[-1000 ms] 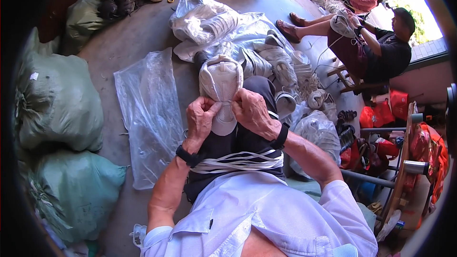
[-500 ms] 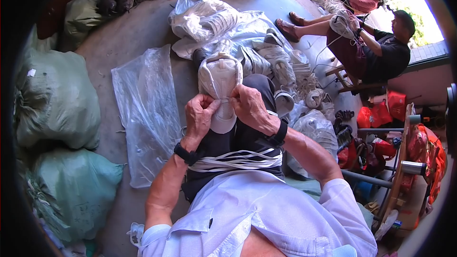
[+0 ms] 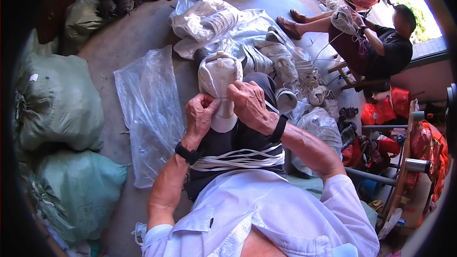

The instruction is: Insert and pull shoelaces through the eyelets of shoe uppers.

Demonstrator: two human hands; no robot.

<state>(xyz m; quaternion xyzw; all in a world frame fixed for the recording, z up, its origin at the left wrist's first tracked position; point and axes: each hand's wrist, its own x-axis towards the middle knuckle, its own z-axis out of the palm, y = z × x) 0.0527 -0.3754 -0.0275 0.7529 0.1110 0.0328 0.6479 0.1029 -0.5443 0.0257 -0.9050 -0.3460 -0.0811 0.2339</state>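
A white shoe upper (image 3: 218,78) rests upright on my knees, its toe toward me. At its left edge my left hand (image 3: 200,113) is closed in a pinch on a thin white shoelace by the eyelets. Across from it my right hand (image 3: 248,104) is closed too, fingers bent over the shoe's right side; its fingertips are partly hidden, and what they pinch, if anything, is too small to make out. A bundle of loose white laces (image 3: 238,158) lies across my thighs.
A clear plastic sheet (image 3: 148,109) covers floor at the left, beside stuffed green sacks (image 3: 64,100). Ahead and right lie plastic-wrapped white uppers (image 3: 207,16) and stacked shoe uppers (image 3: 281,59). A seated co-worker (image 3: 392,50) handles another upper. A cluttered rack (image 3: 402,162) stands at right.
My right hand has shifted slightly left and up over the shoe. My left hand keeps its pinch in nearly the same place. The seated co-worker's head has turned.
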